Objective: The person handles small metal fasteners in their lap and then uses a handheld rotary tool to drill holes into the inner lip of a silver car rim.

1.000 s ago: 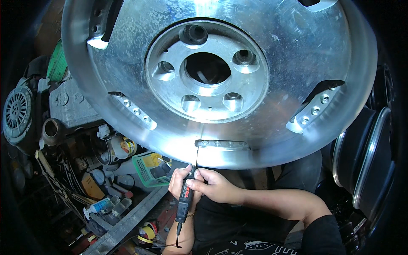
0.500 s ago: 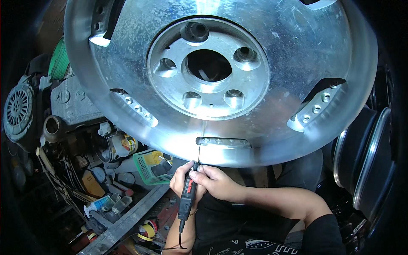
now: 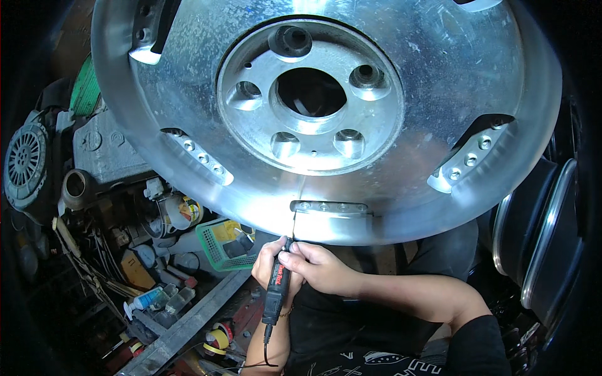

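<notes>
A large silvery metal wheel [image 3: 426,81] fills the upper view, with a recessed hub, several bolt holes and several slots around it. Both hands grip a slim black corded rotary tool [image 3: 276,282], held nearly upright with its cord trailing down. My left hand [image 3: 263,263] wraps its body from the left. My right hand [image 3: 320,266] closes round the upper end, thumb across the front. From its nose a thin bit reaches up to the wheel's near edge, beside the left end of the near slot [image 3: 329,207]. Exact contact is too fine to make out.
At left lie a finned round grey motor housing [image 3: 26,164], a green plastic basket [image 3: 219,258], a bucket [image 3: 182,213] and a metal beam [image 3: 182,323] among clutter. Dark wheel rims [image 3: 545,232] stand at right.
The wheel appears slightly larger and shifted a little up in view. Both hands and the rotary tool stay almost in place, still at the same slot's left end.
</notes>
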Available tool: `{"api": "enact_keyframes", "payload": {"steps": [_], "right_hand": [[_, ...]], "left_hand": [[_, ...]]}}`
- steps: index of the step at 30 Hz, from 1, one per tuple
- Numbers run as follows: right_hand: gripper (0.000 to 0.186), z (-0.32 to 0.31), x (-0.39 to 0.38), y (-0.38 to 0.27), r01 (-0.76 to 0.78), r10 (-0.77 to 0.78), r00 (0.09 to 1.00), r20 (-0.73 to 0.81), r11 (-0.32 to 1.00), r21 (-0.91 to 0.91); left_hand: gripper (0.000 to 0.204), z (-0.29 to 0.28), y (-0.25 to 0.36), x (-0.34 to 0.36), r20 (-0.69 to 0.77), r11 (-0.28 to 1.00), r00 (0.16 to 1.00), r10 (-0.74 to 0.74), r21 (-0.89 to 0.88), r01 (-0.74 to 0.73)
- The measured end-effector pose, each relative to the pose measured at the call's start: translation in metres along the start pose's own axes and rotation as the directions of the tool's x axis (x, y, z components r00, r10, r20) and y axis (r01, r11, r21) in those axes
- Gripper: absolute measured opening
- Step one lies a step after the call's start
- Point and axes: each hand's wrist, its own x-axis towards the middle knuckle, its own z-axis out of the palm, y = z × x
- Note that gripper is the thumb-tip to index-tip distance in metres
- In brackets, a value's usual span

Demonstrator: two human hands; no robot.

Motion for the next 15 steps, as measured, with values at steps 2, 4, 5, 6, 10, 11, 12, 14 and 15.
{"api": "enact_keyframes", "payload": {"steps": [2, 4, 5, 6, 10, 11, 12, 14, 15], "right_hand": [[0.021, 0.0033, 0.0040, 0.0045, 0.058, -0.059, 0.998, 0.010, 0.997, 0.056], [0.021, 0.0021, 0.0005, 0.0004, 0.038, -0.038, 0.999, 0.009, 0.998, 0.046], [0.020, 0.0018, -0.0006, -0.0017, 0.017, -0.017, 1.000, 0.009, 0.999, 0.036], [0.020, 0.0023, 0.0000, 0.0001, 0.017, -0.018, 1.000, 0.008, 0.999, 0.037], [0.021, 0.0042, 0.0030, 0.0038, 0.071, -0.071, 0.997, 0.008, 0.997, 0.032], [0.022, 0.0034, 0.0033, 0.0031, 0.074, -0.074, 0.997, 0.022, 0.997, 0.019], [0.022, 0.0027, 0.0025, 0.0013, 0.074, -0.074, 0.997, 0.019, 0.997, 0.019], [0.024, 0.0013, 0.0003, -0.0028, 0.036, -0.036, 0.999, 0.008, 0.999, -0.035], [0.024, 0.0010, -0.0006, -0.0032, 0.035, -0.035, 0.999, 0.007, 0.999, -0.035]], "left_hand": [[0.021, -0.0006, 0.0005, 0.0000, -0.033, 1.000, 0.999, 0.009, -0.001, -0.009], [0.021, -0.0022, 0.0016, 0.0003, 0.007, 1.000, 1.000, -0.011, 0.001, 0.011], [0.021, -0.0025, 0.0014, 0.0003, 0.008, 1.000, 1.000, -0.010, 0.001, 0.010], [0.021, -0.0028, 0.0014, 0.0004, 0.016, 1.000, 1.000, -0.006, -0.004, 0.006], [0.025, -0.0026, 0.0018, -0.0028, -0.026, 0.998, 0.998, -0.051, 0.035, 0.052], [0.025, -0.0024, 0.0026, -0.0024, -0.024, 0.998, 0.998, -0.051, 0.033, 0.052], [0.025, -0.0030, 0.0039, -0.0013, -0.010, 0.998, 0.998, -0.058, 0.028, 0.058], [0.025, -0.0031, 0.0043, 0.0000, 0.004, 0.998, 0.998, -0.066, 0.023, 0.066], [0.025, -0.0030, 0.0041, 0.0001, 0.018, 0.998, 0.998, -0.066, 0.006, 0.066]]}}
